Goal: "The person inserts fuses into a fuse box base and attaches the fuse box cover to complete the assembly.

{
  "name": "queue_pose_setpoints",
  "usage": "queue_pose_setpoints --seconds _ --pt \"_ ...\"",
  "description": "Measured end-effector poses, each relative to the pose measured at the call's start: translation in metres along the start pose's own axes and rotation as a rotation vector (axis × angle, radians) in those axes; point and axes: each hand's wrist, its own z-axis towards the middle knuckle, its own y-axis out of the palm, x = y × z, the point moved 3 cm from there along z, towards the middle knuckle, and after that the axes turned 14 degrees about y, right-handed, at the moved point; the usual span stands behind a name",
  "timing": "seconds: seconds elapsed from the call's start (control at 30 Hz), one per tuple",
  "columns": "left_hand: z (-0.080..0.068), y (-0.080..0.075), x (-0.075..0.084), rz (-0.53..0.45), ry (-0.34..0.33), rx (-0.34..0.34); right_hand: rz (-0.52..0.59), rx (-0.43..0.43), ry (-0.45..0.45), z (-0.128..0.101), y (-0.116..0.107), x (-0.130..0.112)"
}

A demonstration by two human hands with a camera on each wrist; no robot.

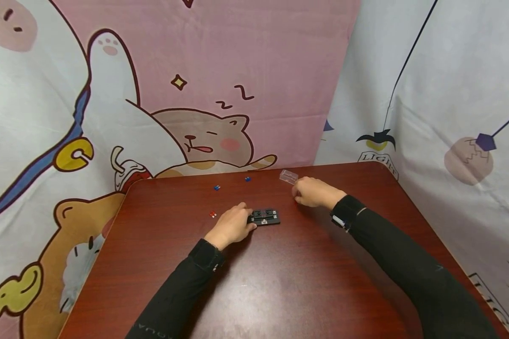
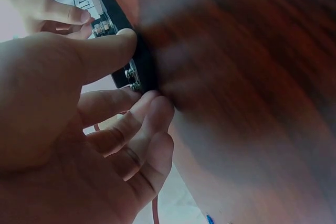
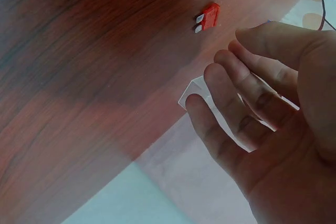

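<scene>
Red fuse (image 1: pixel 212 214): one small red blade fuse is seen lying loose on the worktop (image 1: pixel 280 282), just left of the left hand.
Blue fuses (image 1: pixel 216 187): two blue blade fuses are laid farther back, apart from each other and well apart from both hands.
Left hand (image 1: pixel 231 227): it is rested on the worktop with its fingers (image 2: pixel 118 45) curled against the left end of the black fuse block; in the left wrist view the thumb and fingertips are pressed on its edge, so the block is steadied.
Fuse block (image 1: pixel 265 217): a black holder with screw terminals is set flat near the middle of the worktop; no cover is on it.
Right hand (image 1: pixel 314 192): its fingers (image 3: pixel 231 103) are loosely curled round a clear plastic cover (image 1: pixel 288 176), which is held at the far side of the worktop.
Progress: the cover is judged to be off the block, and three fuses are outside it; whether any slots are filled cannot be told.
</scene>
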Motion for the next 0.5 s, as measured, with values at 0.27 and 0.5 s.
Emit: queue_pose_setpoints --seconds 0.27,0.5 --pt "-0.0002 -0.0008 0.0009 0.003 0.013 0.009 -0.018 -0.013 -0.044 0.0016 -0.0021 -0.0033" --pt "0.0017 0.0068 -0.0083 -0.003 0.053 0.027 -0.023 -0.057 -0.064 0.0029 -0.0013 -0.001"
